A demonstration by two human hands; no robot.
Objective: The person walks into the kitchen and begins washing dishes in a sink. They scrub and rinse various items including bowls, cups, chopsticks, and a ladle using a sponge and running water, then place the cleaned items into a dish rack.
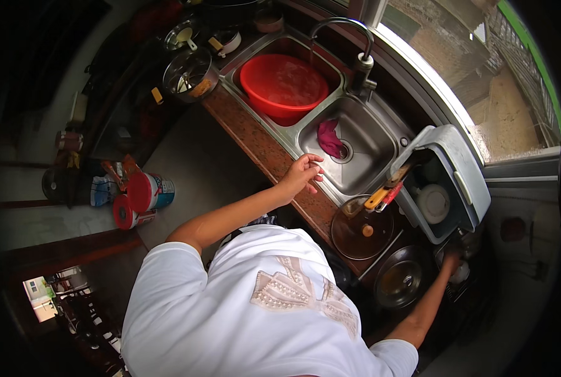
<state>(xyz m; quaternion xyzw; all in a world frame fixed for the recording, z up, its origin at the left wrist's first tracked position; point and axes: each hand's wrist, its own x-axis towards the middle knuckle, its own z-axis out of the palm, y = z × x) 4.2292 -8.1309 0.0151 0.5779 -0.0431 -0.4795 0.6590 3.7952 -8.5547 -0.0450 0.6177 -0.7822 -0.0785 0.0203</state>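
My left hand [303, 175] hovers by the front rim of the small steel sink basin [374, 136], fingers loosely curled and apart, nothing in it. A wet magenta cloth [330, 138] lies by that basin's drain. In the other basin sits a red plastic tub [280, 87] of water, under a running faucet [366, 61]. My right hand [452, 260] reaches far right into a dim corner, beside the grey dish bin [468, 179]. A small pale item [460, 273] is close to its fingers; shadow hides whether the hand grips anything.
A glass pot lid [362, 231] and a second lid [400, 278] lie on the counter at right. Knives with yellow and red handles [384, 195] stand at the bin's near corner. Left of the sink is a steel pot [191, 75]. Lidded buckets [144, 193] stand at left.
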